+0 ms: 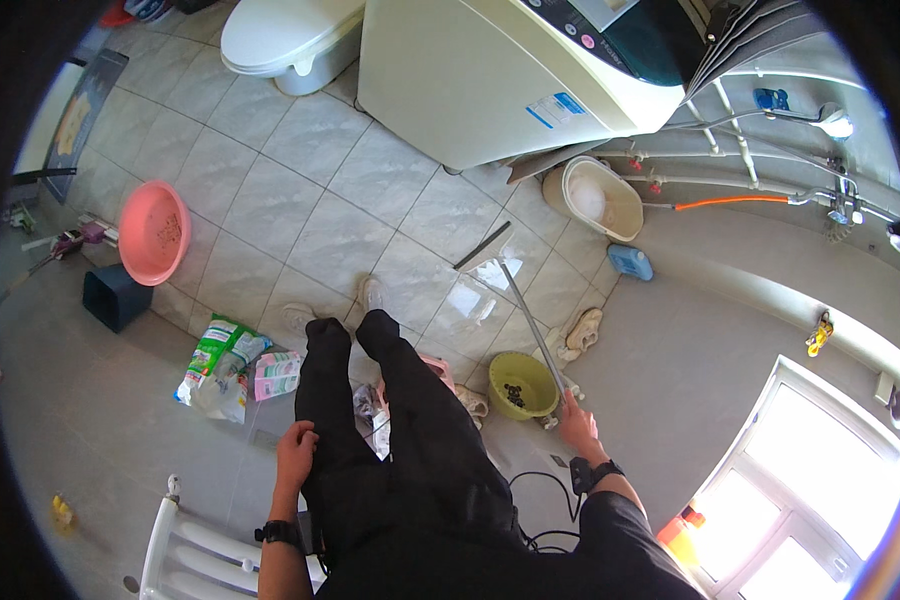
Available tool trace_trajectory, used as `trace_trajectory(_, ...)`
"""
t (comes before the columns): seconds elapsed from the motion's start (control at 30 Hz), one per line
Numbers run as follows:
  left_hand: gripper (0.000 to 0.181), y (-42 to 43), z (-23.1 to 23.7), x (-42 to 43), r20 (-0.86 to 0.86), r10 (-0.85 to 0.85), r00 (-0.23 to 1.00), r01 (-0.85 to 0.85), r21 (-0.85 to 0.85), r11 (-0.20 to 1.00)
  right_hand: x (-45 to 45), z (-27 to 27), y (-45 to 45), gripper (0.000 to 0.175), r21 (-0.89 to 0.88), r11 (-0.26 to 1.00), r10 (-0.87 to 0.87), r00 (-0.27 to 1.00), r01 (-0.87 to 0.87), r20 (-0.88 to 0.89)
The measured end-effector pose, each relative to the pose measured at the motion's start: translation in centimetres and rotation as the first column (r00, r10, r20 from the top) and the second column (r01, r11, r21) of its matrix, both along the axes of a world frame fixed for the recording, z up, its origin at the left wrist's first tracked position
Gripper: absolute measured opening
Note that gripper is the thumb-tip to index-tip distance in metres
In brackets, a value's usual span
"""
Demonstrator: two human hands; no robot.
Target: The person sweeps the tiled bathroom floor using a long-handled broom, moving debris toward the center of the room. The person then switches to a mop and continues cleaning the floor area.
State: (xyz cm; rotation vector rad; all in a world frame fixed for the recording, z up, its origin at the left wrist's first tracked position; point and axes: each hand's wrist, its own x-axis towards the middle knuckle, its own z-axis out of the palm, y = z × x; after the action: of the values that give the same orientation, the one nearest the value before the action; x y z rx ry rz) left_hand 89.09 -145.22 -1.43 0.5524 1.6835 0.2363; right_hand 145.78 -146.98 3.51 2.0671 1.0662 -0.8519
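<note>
My right hand [579,426] grips the metal pole [531,319] of a floor squeegee. Its dark blade [482,246] lies on the grey floor tiles ahead of me, at the pole's far end. Wet-looking bright reflections show on the tiles around the clear squeegee head. Just left of the gripping hand, an olive-green basin [501,369] with a dark bear print stands on the floor. My left hand [296,450] rests against my left thigh with its fingers curled; whether they pinch anything is hidden.
A washing machine [457,82] and a white toilet [289,34] stand ahead. A beige bin [628,214], a blue bottle [631,262] and slippers [584,333] line the right side. At left are a pink basin [139,232], a dark bin [114,300] and plastic packages [221,367].
</note>
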Motion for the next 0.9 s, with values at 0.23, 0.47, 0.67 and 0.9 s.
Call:
trace_trajectory(0.23, 0.021, 1.3, 0.0, 0.1, -0.013, -0.048, 0.999, 0.049, 0.046, 0.998, 0.2, 1.6, -0.5, 0.045, 0.178, 0.981, -0.056, 0.994, 0.073, -0.095)
trace_trajectory(0.47, 0.021, 2.7, 0.6, 0.9, -0.048, -0.196, 0.979, 0.198, 0.051, 0.979, -4.1, 0.7, 3.7, 0.037, 0.433, 0.882, -0.039, 0.944, 0.187, -0.327)
trace_trajectory(0.67, 0.026, 5.2, 3.7, -0.4, -0.034, -0.313, 0.949, 0.315, 0.046, 0.948, -12.9, -3.7, 11.9, 0.037, 0.204, 0.784, -0.308, 0.654, 0.586, -0.692)
trace_trajectory(0.9, 0.026, 7.9, 6.1, -3.2, -0.036, -0.277, 0.960, 0.279, 0.076, 0.957, -19.2, -8.9, 19.2, 0.034, 0.524, 0.791, 0.076, 0.797, 0.317, -0.599)
